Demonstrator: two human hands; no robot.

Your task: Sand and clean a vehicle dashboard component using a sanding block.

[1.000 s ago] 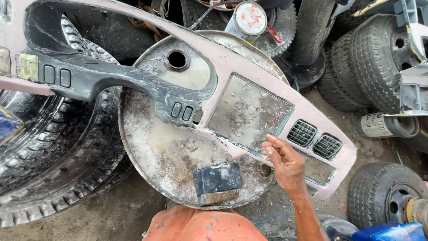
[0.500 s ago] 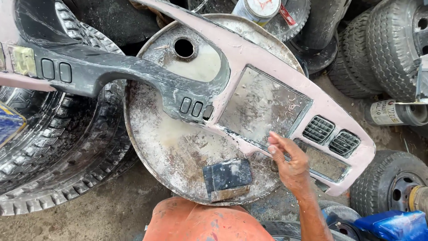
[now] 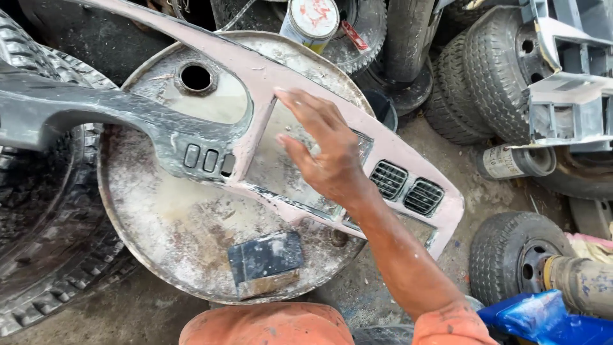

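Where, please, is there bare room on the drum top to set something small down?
The widest bare patch is the dusty lower left of the drum top, between the grey panel arm and the dark sanding block. A smaller patch lies beside the bung hole. The right half is crowded: the pink dashboard panel crosses it, with the right hand over it.

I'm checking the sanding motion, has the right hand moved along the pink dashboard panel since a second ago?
Yes. The right hand has slid from the panel's lower edge near the twin air vents up across the flat recess, away from the vents.
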